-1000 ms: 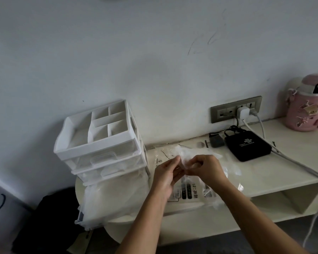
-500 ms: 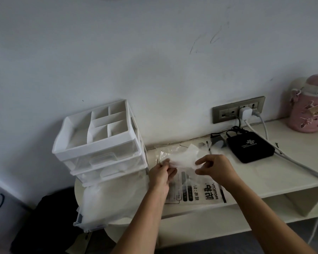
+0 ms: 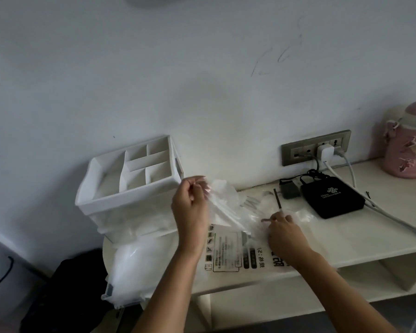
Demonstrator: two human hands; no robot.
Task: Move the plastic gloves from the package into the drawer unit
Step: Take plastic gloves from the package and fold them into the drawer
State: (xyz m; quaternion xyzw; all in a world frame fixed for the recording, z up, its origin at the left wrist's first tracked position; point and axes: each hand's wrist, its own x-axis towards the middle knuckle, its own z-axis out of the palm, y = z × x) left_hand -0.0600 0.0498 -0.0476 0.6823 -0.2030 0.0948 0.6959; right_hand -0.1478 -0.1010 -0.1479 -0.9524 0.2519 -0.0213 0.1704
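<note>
The clear glove package (image 3: 235, 257) with black print lies flat on the white desk (image 3: 360, 239). My left hand (image 3: 190, 207) pinches a thin clear plastic glove (image 3: 222, 198) and lifts it up and left, close to the white drawer unit (image 3: 130, 179). The glove's lower end still trails down to the package. My right hand (image 3: 283, 233) rests on the package's upper part with fingers curled down on the plastic. The unit's bottom drawer (image 3: 132, 272) is pulled out and filled with clear plastic.
A black router box (image 3: 332, 197) and a small adapter (image 3: 289, 191) sit by the wall socket (image 3: 315, 150), with cables running off to the right. A pink jug (image 3: 406, 143) stands at the far right. A dark bag (image 3: 65, 296) lies on the floor at lower left.
My left hand has risen up and left with the glove, drawing it out of the package. My right hand dropped onto the package, which lies flat.
</note>
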